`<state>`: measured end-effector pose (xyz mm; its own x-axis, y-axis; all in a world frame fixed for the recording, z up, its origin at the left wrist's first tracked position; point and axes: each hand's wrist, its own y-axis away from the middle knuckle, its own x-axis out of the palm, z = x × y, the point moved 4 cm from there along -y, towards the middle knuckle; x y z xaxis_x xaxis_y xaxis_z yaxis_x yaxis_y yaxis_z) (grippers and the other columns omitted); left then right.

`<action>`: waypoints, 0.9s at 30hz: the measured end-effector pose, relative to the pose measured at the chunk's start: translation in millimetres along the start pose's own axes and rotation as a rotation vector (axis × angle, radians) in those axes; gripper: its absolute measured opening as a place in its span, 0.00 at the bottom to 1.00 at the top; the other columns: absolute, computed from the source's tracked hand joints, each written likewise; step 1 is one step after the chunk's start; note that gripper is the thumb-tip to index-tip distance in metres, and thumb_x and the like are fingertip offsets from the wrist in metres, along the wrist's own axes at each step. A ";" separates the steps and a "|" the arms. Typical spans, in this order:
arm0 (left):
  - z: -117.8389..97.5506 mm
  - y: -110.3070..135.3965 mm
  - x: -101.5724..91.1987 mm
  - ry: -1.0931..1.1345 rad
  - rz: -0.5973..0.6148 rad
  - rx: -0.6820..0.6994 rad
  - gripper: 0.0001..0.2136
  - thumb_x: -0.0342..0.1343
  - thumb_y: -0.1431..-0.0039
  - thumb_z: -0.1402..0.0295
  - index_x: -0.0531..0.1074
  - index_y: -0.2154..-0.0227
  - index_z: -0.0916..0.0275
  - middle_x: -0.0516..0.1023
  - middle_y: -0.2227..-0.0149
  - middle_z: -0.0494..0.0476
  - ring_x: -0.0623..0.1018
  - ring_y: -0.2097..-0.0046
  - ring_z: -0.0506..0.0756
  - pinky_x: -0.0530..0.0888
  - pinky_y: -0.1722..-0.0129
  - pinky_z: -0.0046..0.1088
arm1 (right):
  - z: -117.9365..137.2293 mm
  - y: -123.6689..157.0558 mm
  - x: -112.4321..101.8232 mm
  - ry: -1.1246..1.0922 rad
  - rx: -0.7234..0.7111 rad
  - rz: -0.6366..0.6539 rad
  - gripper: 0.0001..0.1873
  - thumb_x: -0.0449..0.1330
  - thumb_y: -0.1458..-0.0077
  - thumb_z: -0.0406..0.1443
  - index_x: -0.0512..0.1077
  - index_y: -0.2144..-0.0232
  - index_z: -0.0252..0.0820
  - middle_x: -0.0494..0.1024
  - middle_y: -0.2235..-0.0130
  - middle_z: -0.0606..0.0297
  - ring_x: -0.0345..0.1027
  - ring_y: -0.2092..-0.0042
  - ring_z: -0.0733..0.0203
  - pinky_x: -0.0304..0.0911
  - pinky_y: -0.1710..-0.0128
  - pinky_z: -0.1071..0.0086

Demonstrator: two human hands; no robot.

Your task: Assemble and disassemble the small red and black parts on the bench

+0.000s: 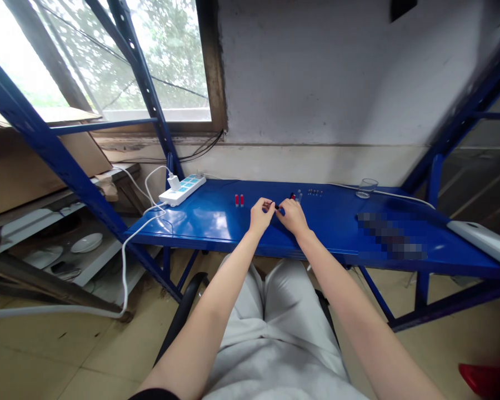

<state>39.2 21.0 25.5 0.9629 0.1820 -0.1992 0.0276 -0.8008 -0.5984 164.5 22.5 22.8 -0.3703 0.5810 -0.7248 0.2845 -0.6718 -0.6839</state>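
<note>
My left hand [261, 215] and my right hand [293, 215] meet above the blue table, fingertips almost touching. Between them is a small dark piece [277, 206], pinched from both sides; its exact kind is too small to make out. Left of my hands, two small red-and-clear tubes [239, 200] stand upright side by side. Just behind my right hand are some clear tubes [299, 196] and a red-and-black bit [292, 196], partly covered by the fingers. Farther right lies a row of several tiny metallic-looking pieces [315, 192].
A white power strip [182, 190] with a plugged-in cable sits at the table's [208, 219] left end. Toward the right are a clear glass cup [366, 188], a blurred-out dark object [391, 236] and a white device [485, 241]. Blue rack posts [145, 89] frame both sides.
</note>
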 end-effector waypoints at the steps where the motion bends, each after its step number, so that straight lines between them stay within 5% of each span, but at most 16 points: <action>1: -0.1 0.1 0.6 -0.006 0.005 0.007 0.06 0.51 0.46 0.65 0.68 0.70 0.62 0.72 0.71 0.53 0.72 0.69 0.48 0.69 0.67 0.24 | -0.2 0.0 0.8 0.000 0.000 0.005 0.08 0.50 0.45 0.36 0.66 0.73 0.39 0.68 0.70 0.57 0.59 0.65 0.55 0.50 0.65 0.65; 18: -3.8 6.6 10.8 -0.327 0.079 0.107 0.03 0.48 0.44 0.68 0.64 0.71 0.59 0.70 0.72 0.53 0.70 0.68 0.52 0.67 0.68 0.27 | -0.2 -0.5 5.9 -0.018 0.088 0.080 0.06 0.51 0.49 0.33 0.65 0.75 0.40 0.70 0.70 0.57 0.60 0.65 0.56 0.50 0.67 0.65; 27: -20.5 -4.7 13.7 -0.564 0.233 0.142 0.02 0.48 0.45 0.72 0.64 0.70 0.59 0.71 0.72 0.57 0.70 0.65 0.56 0.65 0.62 0.32 | -1.7 -0.9 6.6 -0.004 0.113 0.106 0.07 0.50 0.49 0.33 0.65 0.76 0.40 0.70 0.71 0.57 0.61 0.66 0.56 0.51 0.68 0.66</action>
<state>57.8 15.5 41.5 0.6481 0.3160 -0.6929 -0.2391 -0.7794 -0.5791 163.3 27.7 18.4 -0.3474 0.5022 -0.7919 0.2206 -0.7770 -0.5896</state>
